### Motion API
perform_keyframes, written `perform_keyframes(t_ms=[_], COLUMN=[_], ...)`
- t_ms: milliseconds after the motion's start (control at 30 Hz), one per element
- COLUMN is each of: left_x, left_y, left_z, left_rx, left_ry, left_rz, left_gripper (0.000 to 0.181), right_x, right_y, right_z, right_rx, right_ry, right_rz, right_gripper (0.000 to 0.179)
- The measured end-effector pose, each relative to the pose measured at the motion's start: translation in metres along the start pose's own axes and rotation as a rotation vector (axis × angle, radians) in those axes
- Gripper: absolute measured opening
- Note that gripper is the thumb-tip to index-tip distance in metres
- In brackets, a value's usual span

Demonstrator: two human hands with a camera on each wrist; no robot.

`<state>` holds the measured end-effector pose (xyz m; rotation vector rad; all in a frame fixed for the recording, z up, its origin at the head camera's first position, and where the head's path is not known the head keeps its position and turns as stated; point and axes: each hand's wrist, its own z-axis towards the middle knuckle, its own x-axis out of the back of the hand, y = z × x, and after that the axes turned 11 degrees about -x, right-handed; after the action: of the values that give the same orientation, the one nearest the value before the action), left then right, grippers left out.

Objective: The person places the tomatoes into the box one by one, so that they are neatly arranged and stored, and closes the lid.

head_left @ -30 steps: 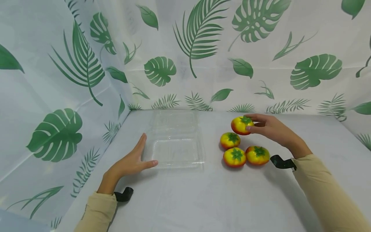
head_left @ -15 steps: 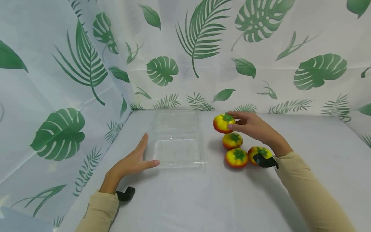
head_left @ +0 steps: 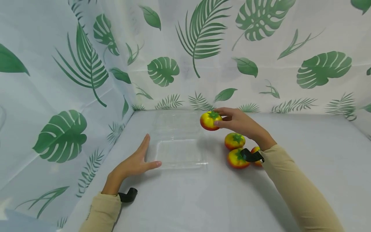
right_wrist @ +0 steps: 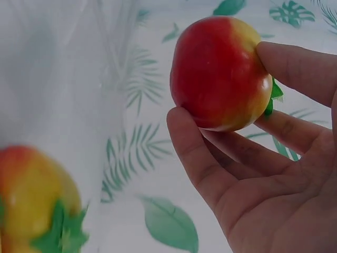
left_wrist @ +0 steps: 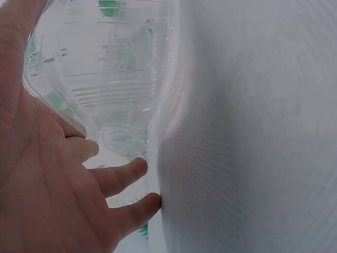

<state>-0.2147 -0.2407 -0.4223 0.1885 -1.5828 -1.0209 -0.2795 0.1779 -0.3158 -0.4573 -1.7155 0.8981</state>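
My right hand [head_left: 242, 124] pinches a yellow-and-red persimmon [head_left: 208, 122] with a green leafy top, raised above the table near the right side of a clear plastic clamshell box [head_left: 179, 151]. Seen from the right wrist, thumb and fingertips press on opposite sides of that persimmon [right_wrist: 218, 74]. The box lies unfolded, its lid half [head_left: 178, 121] toward the back wall. At its left side my left hand [head_left: 130, 166] rests with thumb and fingers spread. In the left wrist view, the fingers [left_wrist: 124, 176] are extended beside the clear box wall [left_wrist: 110, 79].
Several more persimmons sit grouped right of the box: one behind [head_left: 234, 141], one in front [head_left: 236, 158], and one [head_left: 256, 151] partly hidden by the right wrist's black camera mount [head_left: 251, 156]. Leaf-patterned cloth [head_left: 203, 80] hangs behind and at left of the white-covered table [head_left: 188, 199].
My right hand has carried the persimmon leftward, from above the other persimmons to near the box's right edge. The left hand stays in place beside the box.
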Motion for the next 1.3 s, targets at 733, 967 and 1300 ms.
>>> perform_keyframes(t_ms=[733,967,1300], left_x=[-0.003,-0.003,-0.003], left_y=[0.002,0.002,0.000], left_z=[0.002,0.003,0.003], left_rx=[0.055,0.071,0.069], left_ry=[0.001,-0.006,-0.009], left_rz=[0.029,0.035,0.033], left_gripper=[0.125,0.125,0.125], right_x=[-0.063,-0.087,-0.117], right_y=[-0.032,-0.043,-0.059], right_z=[0.050,0.066,0.083], right_rx=[0.098,0.090,0.079], right_ry=[-0.088,-0.147,-0.190], right_rz=[0.066,0.031,-0.066], right_gripper=[0.055,0.053,0.047])
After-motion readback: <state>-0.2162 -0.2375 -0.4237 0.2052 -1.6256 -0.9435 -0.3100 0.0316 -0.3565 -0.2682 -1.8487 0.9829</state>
